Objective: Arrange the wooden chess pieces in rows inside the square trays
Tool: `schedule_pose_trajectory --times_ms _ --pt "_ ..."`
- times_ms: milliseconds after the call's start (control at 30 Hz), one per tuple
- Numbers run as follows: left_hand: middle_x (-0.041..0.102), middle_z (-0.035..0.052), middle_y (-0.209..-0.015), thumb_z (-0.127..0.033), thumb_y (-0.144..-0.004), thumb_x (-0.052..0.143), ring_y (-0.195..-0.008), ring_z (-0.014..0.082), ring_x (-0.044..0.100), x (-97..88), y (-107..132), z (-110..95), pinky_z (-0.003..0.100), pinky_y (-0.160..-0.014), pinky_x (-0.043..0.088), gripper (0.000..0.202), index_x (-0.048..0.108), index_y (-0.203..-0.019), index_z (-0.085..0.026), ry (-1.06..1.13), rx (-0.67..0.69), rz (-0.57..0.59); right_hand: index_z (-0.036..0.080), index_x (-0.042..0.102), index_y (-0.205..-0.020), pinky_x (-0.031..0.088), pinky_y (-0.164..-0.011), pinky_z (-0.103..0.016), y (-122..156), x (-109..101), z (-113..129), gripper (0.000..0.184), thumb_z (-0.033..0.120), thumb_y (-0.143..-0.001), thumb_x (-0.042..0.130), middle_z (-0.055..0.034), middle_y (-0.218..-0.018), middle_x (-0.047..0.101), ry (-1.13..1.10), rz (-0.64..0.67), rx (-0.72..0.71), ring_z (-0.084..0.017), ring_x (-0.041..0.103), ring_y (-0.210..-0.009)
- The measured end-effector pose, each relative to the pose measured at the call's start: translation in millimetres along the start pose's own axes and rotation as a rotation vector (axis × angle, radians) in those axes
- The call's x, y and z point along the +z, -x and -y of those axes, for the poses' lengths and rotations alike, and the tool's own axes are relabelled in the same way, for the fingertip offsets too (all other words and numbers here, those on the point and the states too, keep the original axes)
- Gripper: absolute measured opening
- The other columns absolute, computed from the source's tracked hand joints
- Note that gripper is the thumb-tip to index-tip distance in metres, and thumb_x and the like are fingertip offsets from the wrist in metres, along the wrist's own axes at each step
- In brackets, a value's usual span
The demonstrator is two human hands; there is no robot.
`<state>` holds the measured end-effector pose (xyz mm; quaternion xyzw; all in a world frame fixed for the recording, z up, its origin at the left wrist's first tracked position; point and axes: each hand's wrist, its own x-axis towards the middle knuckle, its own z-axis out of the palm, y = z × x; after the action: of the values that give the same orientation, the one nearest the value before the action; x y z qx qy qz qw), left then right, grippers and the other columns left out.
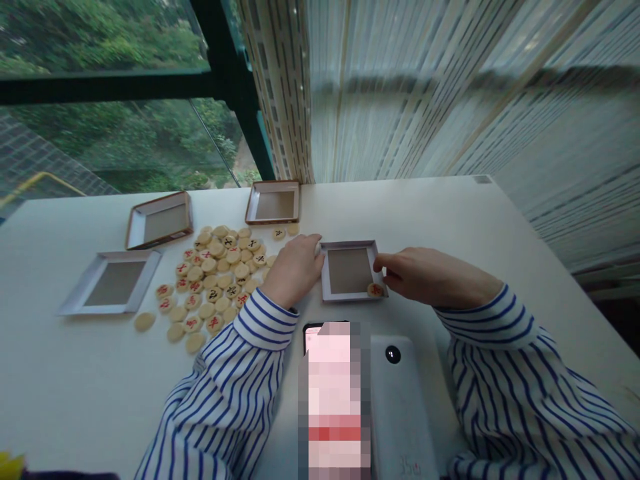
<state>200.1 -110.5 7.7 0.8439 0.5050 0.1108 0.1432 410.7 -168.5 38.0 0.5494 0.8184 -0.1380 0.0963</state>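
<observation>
A shallow white cardboard box (349, 298), open at the top with a grey-brown bottom, lies between my hands. My left hand (296, 268) is closed at its left wall, thumb and fingers against the edge; the fingertips are partly hidden. At the right wall, my right hand (417, 272) has its fingers curled in, with index finger and thumb on the edge. One round Chinese chess piece (375, 290) with a red character rests in the box's near right corner. Just left of my left hand spreads a pile of chess pieces (220, 267), some face up with red or black characters, others blank side up.
Two brown-rimmed boxes (273, 221) (160, 240) stand at the back, and a white tray (145, 283) with splayed sides lies left. A phone (327, 387), its screen blurred, and a white power bank (400, 400) lie nearest me. The window (125, 143) and striped curtain (400, 100) border the white table (450, 207).
</observation>
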Motion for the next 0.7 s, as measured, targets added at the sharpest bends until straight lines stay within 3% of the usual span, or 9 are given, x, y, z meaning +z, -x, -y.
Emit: schedule_pose_trajectory --times_ms 500,700 --pt "0.065 0.0081 -0.096 -0.023 -0.078 0.048 -0.080 0.0158 0.061 -28.9 12 3 0.029 -0.078 0.045 0.034 0.056 -0.109 -0.012 0.089 -0.028 -0.198 0.024 0.055 -0.099 0.033 -0.051 -0.026 8 -8 1 0.025 0.024 -0.079 0.039 -0.0041 -0.076 0.065 0.078 -0.108 0.022 -0.017 0.059 -0.064" --pt "0.065 0.0057 -0.095 -0.025 -0.079 0.048 -0.069 0.0127 0.060 -31.8 28 11 0.027 -0.072 0.046 0.033 0.056 -0.109 -0.015 0.123 -0.050 -0.234 0.024 0.054 -0.100 0.035 -0.053 -0.026 10 -9 3 0.025 0.025 -0.080 0.039 -0.0033 -0.078 0.065 0.083 -0.144 0.007 -0.018 0.060 -0.068"
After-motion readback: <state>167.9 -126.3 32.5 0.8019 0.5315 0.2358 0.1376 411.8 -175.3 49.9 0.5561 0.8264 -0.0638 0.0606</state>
